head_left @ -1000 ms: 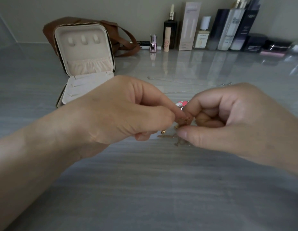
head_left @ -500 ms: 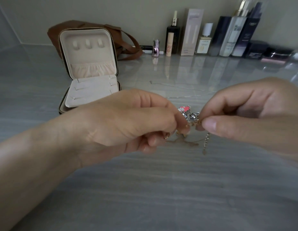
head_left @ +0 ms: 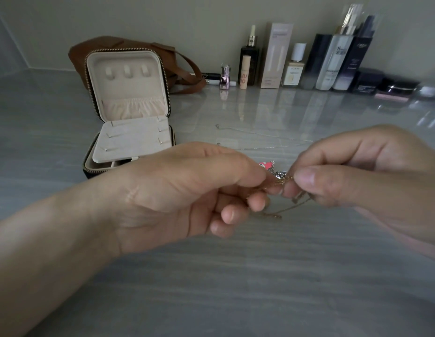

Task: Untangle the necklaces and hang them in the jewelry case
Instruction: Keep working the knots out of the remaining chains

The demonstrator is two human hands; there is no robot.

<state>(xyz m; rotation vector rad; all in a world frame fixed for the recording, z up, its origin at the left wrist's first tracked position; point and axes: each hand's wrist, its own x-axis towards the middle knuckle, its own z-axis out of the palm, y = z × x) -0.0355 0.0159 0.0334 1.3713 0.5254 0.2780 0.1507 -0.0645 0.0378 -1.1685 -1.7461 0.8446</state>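
Observation:
A thin gold necklace [head_left: 282, 182] is stretched between my two hands above the grey table. My left hand [head_left: 187, 190] pinches one part of its tangle, and my right hand [head_left: 362, 171] pinches it from the other side, fingertips nearly touching. A loop of the gold chain [head_left: 279, 212] hangs below them. Behind the fingers lies a silver chain with a pink charm [head_left: 268, 165]. A fine silver necklace [head_left: 255, 139] lies spread on the table farther back. The open jewelry case [head_left: 128, 113] stands at the left, lid upright, with three hooks in the lid.
A brown bag [head_left: 187, 71] lies behind the case. Several cosmetic bottles and boxes [head_left: 333, 62] line the back wall on the right. The grey table [head_left: 211, 288] stretches toward me.
Both hands have lifted the gold chain off the table and drawn slightly apart. The camera has tilted so the case and bottles sit lower in view.

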